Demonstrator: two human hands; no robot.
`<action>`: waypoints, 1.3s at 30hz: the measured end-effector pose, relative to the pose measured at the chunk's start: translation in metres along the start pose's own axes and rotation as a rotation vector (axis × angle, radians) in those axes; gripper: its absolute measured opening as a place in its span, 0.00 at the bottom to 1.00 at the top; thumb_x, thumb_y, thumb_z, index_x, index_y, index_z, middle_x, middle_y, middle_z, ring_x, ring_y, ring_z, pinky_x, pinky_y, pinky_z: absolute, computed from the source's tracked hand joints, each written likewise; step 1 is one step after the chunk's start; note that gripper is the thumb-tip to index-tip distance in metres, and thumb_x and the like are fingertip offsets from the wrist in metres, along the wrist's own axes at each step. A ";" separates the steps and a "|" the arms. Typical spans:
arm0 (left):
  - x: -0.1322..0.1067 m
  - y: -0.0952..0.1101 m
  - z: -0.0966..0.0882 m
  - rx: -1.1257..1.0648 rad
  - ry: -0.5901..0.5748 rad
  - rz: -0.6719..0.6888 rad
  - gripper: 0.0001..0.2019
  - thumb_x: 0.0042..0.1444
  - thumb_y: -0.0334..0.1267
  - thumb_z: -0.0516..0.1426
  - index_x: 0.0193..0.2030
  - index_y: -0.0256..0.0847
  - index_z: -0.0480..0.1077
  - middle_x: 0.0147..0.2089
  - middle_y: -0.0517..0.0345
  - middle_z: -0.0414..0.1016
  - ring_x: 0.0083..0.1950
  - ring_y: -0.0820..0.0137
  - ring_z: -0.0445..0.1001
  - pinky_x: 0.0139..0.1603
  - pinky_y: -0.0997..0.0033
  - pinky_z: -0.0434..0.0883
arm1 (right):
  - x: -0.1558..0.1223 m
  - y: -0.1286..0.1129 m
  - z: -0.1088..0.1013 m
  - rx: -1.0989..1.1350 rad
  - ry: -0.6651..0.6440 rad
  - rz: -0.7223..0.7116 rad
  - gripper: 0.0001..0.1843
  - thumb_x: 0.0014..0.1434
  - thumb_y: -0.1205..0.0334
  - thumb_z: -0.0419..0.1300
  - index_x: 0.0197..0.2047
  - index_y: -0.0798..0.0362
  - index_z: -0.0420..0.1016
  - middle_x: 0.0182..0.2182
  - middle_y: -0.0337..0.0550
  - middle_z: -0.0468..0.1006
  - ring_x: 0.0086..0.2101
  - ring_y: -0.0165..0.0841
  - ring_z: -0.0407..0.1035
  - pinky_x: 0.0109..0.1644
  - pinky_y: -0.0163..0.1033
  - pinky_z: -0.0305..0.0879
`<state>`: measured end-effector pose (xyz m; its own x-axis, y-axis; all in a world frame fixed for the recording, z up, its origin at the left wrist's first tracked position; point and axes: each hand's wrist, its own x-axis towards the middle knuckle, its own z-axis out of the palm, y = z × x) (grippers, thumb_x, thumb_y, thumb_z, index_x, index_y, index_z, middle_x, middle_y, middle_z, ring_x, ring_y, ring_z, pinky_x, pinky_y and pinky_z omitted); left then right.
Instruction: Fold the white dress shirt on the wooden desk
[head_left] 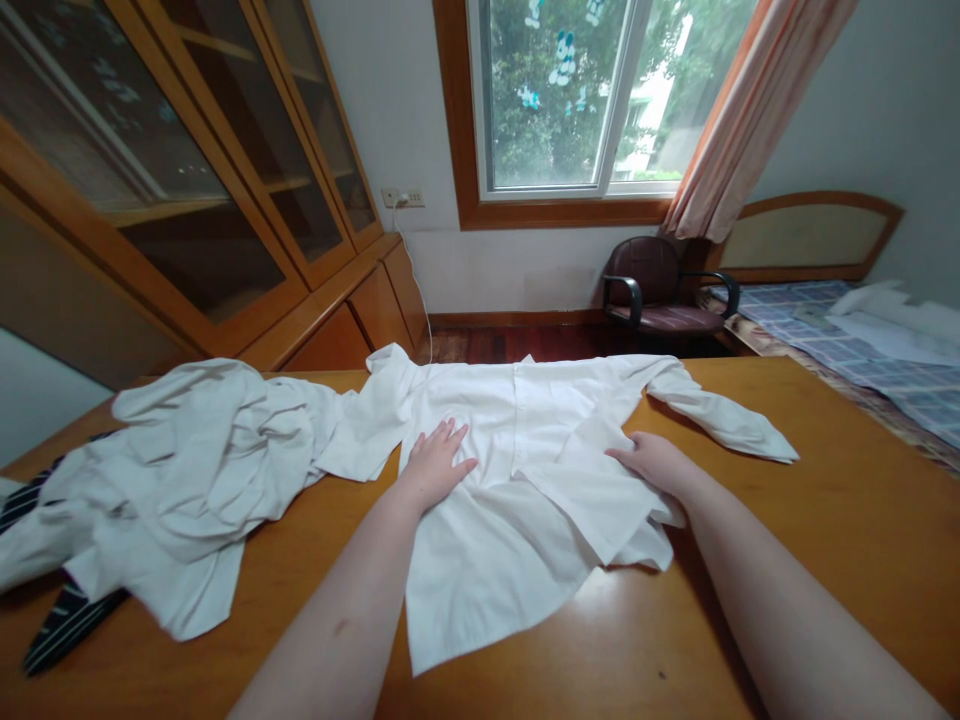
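A white button-front shirt point(517, 410) lies spread on the wooden table, its collar end toward the far edge. One sleeve stretches out to the right; the lower right front is folded over and rumpled. My left hand point(437, 462) rests flat on the shirt's left front, fingers apart. At the shirt's right side, my right hand point(651, 462) has its thumb and fingers closed on the fabric edge; part of its fingers is hidden by the cloth. Left of the shirt, a crumpled heap of white clothing point(187, 460) touches the shirt's left sleeve.
The wooden table point(825, 520) extends beneath everything. Dark striped cloth point(71, 620) pokes out from under the heap. Beyond the table stand a glass-door cabinet point(300, 270), a brown armchair point(652, 285) and a bed point(877, 340). A white cord point(420, 280) hangs from the wall socket.
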<state>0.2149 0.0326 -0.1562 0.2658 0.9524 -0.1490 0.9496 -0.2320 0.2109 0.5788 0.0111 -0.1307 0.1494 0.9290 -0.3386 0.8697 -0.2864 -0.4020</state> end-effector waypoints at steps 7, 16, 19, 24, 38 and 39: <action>-0.001 0.002 -0.004 -0.014 -0.035 -0.006 0.33 0.58 0.53 0.47 0.67 0.44 0.49 0.71 0.51 0.40 0.71 0.63 0.38 0.67 0.53 0.39 | -0.019 -0.001 -0.007 0.048 -0.530 -0.241 0.22 0.44 0.48 0.63 0.37 0.56 0.77 0.37 0.48 0.79 0.40 0.45 0.72 0.42 0.41 0.66; -0.001 0.001 -0.004 -0.035 -0.045 -0.002 0.34 0.57 0.54 0.48 0.68 0.43 0.49 0.71 0.51 0.39 0.71 0.63 0.38 0.67 0.53 0.39 | -0.026 0.015 -0.025 0.337 -0.726 -0.214 0.29 0.42 0.45 0.64 0.42 0.58 0.76 0.39 0.48 0.78 0.40 0.43 0.72 0.44 0.42 0.67; 0.000 0.001 -0.004 -0.038 -0.040 -0.003 0.34 0.56 0.54 0.48 0.68 0.44 0.49 0.71 0.52 0.39 0.71 0.63 0.38 0.67 0.53 0.38 | -0.013 0.025 -0.024 0.086 -0.424 -0.090 0.30 0.46 0.36 0.58 0.33 0.58 0.77 0.34 0.52 0.78 0.35 0.43 0.72 0.40 0.43 0.67; 0.000 0.001 -0.003 -0.025 -0.041 -0.009 0.34 0.56 0.54 0.48 0.68 0.44 0.48 0.71 0.52 0.39 0.71 0.63 0.37 0.67 0.54 0.39 | 0.005 0.025 -0.017 -0.053 0.058 0.093 0.35 0.55 0.33 0.45 0.31 0.57 0.76 0.30 0.56 0.77 0.33 0.46 0.72 0.37 0.47 0.65; 0.001 -0.001 -0.001 -0.029 -0.027 0.003 0.34 0.57 0.54 0.48 0.68 0.44 0.48 0.71 0.52 0.39 0.71 0.62 0.38 0.67 0.53 0.39 | -0.008 -0.004 0.023 -0.227 0.058 -0.533 0.26 0.56 0.49 0.56 0.57 0.46 0.69 0.63 0.49 0.56 0.63 0.48 0.46 0.62 0.51 0.50; 0.001 -0.002 -0.001 -0.027 -0.027 0.006 0.34 0.57 0.54 0.48 0.68 0.44 0.48 0.71 0.52 0.39 0.71 0.62 0.38 0.67 0.53 0.39 | -0.008 -0.003 0.023 -0.239 0.068 -0.491 0.29 0.55 0.51 0.58 0.59 0.48 0.66 0.64 0.51 0.55 0.62 0.49 0.47 0.61 0.50 0.50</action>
<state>0.2134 0.0341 -0.1563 0.2758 0.9455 -0.1733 0.9432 -0.2315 0.2382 0.5646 -0.0006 -0.1466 -0.2776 0.9554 -0.1005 0.9262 0.2384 -0.2920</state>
